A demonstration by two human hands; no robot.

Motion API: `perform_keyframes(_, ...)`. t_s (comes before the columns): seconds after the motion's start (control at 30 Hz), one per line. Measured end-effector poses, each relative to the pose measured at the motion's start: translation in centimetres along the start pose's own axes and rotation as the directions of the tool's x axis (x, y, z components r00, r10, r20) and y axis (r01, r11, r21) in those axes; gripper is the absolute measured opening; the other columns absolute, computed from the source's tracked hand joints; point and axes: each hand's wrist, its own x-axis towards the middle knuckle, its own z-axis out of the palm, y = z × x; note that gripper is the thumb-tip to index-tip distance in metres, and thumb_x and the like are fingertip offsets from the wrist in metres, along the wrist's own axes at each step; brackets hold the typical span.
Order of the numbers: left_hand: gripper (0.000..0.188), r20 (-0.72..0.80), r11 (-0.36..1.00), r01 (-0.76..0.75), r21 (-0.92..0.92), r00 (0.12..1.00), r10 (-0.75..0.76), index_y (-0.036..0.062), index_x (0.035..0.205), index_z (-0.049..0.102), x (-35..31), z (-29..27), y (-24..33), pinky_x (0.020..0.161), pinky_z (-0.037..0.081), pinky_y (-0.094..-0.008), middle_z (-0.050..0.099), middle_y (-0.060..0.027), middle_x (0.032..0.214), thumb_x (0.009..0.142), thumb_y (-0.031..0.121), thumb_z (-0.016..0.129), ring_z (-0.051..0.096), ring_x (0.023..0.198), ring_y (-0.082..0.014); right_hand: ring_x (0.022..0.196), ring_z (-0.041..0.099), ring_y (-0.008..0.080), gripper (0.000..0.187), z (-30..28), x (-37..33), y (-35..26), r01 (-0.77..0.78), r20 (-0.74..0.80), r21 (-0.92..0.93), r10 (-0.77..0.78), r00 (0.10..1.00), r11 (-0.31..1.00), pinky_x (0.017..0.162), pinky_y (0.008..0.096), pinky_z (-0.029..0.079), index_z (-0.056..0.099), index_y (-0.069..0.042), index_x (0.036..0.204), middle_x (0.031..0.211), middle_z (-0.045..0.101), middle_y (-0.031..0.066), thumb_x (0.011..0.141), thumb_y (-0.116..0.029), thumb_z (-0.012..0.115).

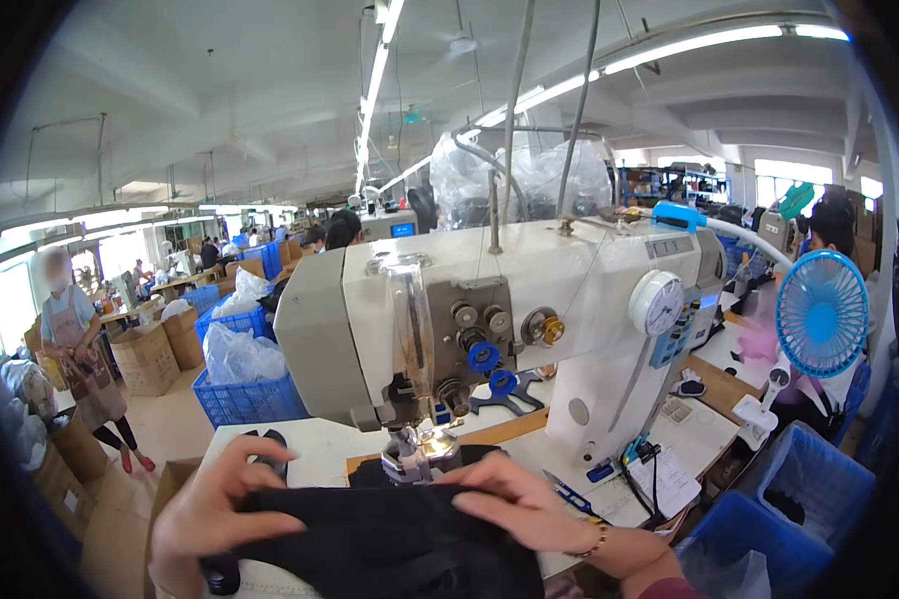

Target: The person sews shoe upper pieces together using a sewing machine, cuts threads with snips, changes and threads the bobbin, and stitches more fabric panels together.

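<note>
A piece of black cloth (390,534) stretches between my two hands, in front of the needle area of a large white and grey sewing machine (529,299). My left hand (210,514) grips the cloth's left end, thumb on the near face and fingers curled over the upper edge. At the cloth's upper right edge, my right hand (519,504) pinches it between thumb and fingers. Just beyond the cloth, the machine's lit presser foot (420,454) stands over more dark material. Whether the cloth lies under the foot is hidden.
Scissors (574,496) and a notepad (669,484) lie right of my right hand. A blue fan (822,314) is clipped at the table's right side. Blue bins (819,469) stand lower right. Left are blue crates (250,399), cardboard boxes (145,359) and a standing person (75,349).
</note>
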Motion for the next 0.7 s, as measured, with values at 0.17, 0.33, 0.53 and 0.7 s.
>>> perform_keyframes(0.17,0.035,-0.134,0.634,-0.205,0.746,0.886,0.444,0.0076,0.095,0.062,-2.5,9.4,-3.7,0.068,0.043,-0.0323,0.056,-0.0054,0.080,0.063,0.001,0.074,0.054,0.074,-0.0227,0.098,0.059,0.0286,0.025,-4.1,-2.8,0.9,0.449,0.262,-0.862,-0.549,0.793,0.236,0.085,0.0352,0.046,0.061,-0.004,0.095,0.105,0.061,0.0107,0.073,0.005,0.065)
perform_keyframes(0.33,0.028,0.266,0.424,-0.600,0.679,0.739,0.620,0.0057,0.099,0.058,-2.2,13.9,-9.8,0.078,0.042,-0.0402,0.054,-0.0126,0.096,0.072,0.002,0.058,0.053,0.078,-0.0240,0.101,0.058,0.0262,0.026,-7.8,-9.1,5.4,0.330,0.244,-0.897,-0.293,0.924,0.293,0.086,0.0338,0.046,0.061,-0.006,0.095,0.108,0.060,0.0058,0.072,0.003,0.064)
perform_keyframes(0.53,0.035,0.239,0.499,-0.530,0.686,0.811,0.534,0.0129,0.100,0.061,-2.3,14.3,-15.6,0.079,0.040,-0.0365,0.052,-0.0048,0.096,0.065,0.014,0.058,0.052,0.081,-0.0209,0.100,0.058,0.0257,0.025,-8.1,-8.8,6.9,0.145,0.211,-0.793,0.044,0.976,0.592,0.085,0.0334,0.047,0.059,-0.004,0.092,0.107,0.060,0.0086,0.070,0.007,0.054)
perform_keyframes(0.7,0.031,0.106,0.503,-0.531,0.682,0.753,0.650,0.0100,0.090,0.064,-0.7,15.2,-16.4,0.075,0.045,-0.0356,0.055,-0.0049,0.094,0.059,0.010,0.063,0.049,0.082,-0.0208,0.086,0.060,0.0208,0.024,-5.4,-5.7,5.0,0.079,0.061,-0.743,-0.050,0.997,0.665,0.069,0.0275,0.048,0.061,-0.002,0.095,0.100,0.061,0.0103,0.074,0.008,0.056)
